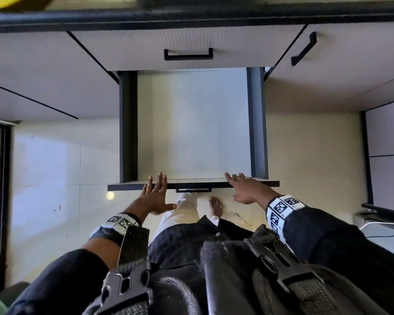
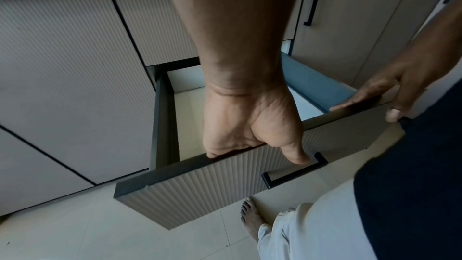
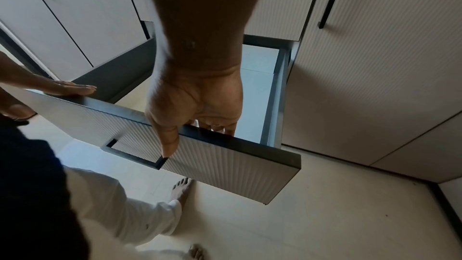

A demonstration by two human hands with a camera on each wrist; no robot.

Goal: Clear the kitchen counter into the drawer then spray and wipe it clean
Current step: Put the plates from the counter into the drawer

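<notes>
The lower drawer [image 1: 200, 123] is pulled far out of the cabinet, and its pale bottom is bare. My left hand [image 1: 156, 189] lies on the top edge of the drawer front [image 1: 191, 183], left of the black handle [image 1: 193, 190]. Its fingers reach straight over the edge and the thumb points down the ribbed face [image 2: 200, 191]. My right hand [image 1: 243, 187] lies the same way right of the handle, with its thumb tip near the handle's end [image 3: 160, 160]. Neither hand holds anything. The dark counter edge [image 1: 191, 17] runs along the top; its surface is hidden.
A closed upper drawer with a black handle [image 1: 188, 54] sits above the open one. Ribbed cabinet doors flank it, the right one with a bar handle [image 1: 304, 48]. A yellow object [image 1: 7, 1] shows at the top left. My bare foot [image 1: 215, 205] stands on pale floor tiles under the drawer front.
</notes>
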